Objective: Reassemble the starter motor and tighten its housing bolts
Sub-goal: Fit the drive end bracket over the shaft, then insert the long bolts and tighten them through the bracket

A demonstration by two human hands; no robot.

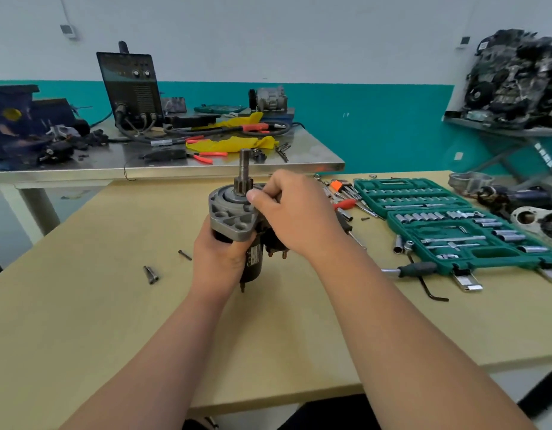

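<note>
The left hand (pixel 219 259) grips the black body of the starter motor (pixel 234 220) from below, wrist bent back, holding it upright. The right hand (pixel 293 218) arches over the grey housing with its fingers curled beside the pinion shaft (pixel 245 169). Whether they pinch anything cannot be told. Two loose bolts (pixel 150 274) lie left of the grip.

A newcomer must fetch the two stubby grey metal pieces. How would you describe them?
On the tan wooden table, look left of the starter motor, shaft pointing up. The stubby grey metal pieces lie side by side, nearer you than the thin dark screw, and are far thicker and paler.
</note>
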